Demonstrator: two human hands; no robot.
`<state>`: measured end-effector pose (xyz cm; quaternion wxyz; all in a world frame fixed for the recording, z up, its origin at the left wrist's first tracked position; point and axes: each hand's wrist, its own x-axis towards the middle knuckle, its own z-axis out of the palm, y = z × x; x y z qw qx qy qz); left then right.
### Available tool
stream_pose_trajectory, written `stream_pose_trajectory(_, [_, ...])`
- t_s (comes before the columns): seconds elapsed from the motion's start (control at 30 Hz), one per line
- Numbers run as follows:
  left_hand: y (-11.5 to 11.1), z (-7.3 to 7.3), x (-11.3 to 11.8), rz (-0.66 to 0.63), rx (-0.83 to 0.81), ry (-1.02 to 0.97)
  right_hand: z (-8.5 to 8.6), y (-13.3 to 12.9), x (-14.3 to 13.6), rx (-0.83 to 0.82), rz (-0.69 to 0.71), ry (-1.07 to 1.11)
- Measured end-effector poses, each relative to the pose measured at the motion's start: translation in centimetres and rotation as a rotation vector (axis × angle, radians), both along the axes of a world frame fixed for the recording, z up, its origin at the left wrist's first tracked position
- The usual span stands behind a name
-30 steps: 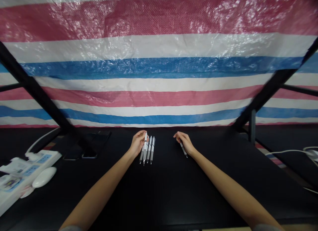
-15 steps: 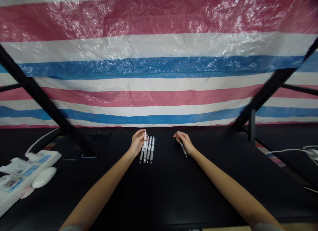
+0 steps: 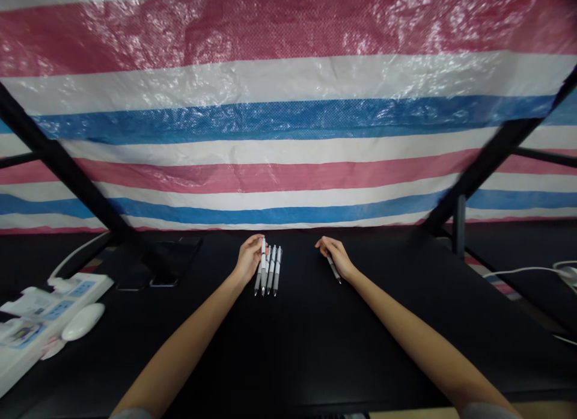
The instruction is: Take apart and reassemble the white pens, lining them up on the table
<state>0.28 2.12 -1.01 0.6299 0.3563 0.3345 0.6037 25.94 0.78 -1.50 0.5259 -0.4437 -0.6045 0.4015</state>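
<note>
My left hand (image 3: pixel 249 256) is closed on a white and grey pen (image 3: pixel 264 259), held by its upper part with the tip pointing toward me. Just beside and partly behind it, several similar pens (image 3: pixel 277 272) lie side by side on the black table, tips toward me. Farther right, my right hand (image 3: pixel 334 255) has its fingers curled together. Another pen (image 3: pixel 334 270) lies under that hand, its grey lower half and tip sticking out below the palm; its upper end is hidden by the fingers.
A white power strip (image 3: pixel 74 296) with plugs and a white mouse (image 3: pixel 83 321) sit at the left. Dark phone-like slabs (image 3: pixel 164 281) lie by the left black frame leg (image 3: pixel 85 184). Another leg (image 3: pixel 478 166) slants at right, near white cables (image 3: pixel 523 271). A striped sheet (image 3: pixel 288 178) hangs behind.
Both hands keep nearly the same place and grip. The view has shifted very slightly; the pens beside my left hand look almost unchanged.
</note>
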Motion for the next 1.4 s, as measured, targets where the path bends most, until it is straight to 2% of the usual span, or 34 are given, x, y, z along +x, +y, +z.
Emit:
stream_pose_trajectory(0.27, [0.2,-0.1,0.1,0.054,0.014,-0.019,-0.1,0.0,0.0,0.011,-0.027,0.021])
stream_pose_trajectory(0.8, [0.2,-0.1,0.1,0.016,0.009,0.006,0.0,0.1,-0.1,0.021,-0.048,0.034])
stream_pose_trajectory(0.97, [0.1,0.1,0.2,0.061,0.008,0.049,0.2,0.0,-0.1,0.041,-0.036,0.046])
stream_pose_trajectory(1.13, [-0.6,1.0,0.7,0.057,0.055,0.205,0.4,-0.3,0.0,0.037,-0.044,0.038])
stream_pose_trajectory(1.3, [-0.2,1.9,1.6,0.038,0.195,0.482,0.7,-0.4,-0.2,0.022,-0.052,0.037])
stream_pose_trajectory(1.4, [0.6,2.0,2.2,-0.03,0.285,0.694,0.7,-0.4,-0.2,0.024,-0.054,0.033])
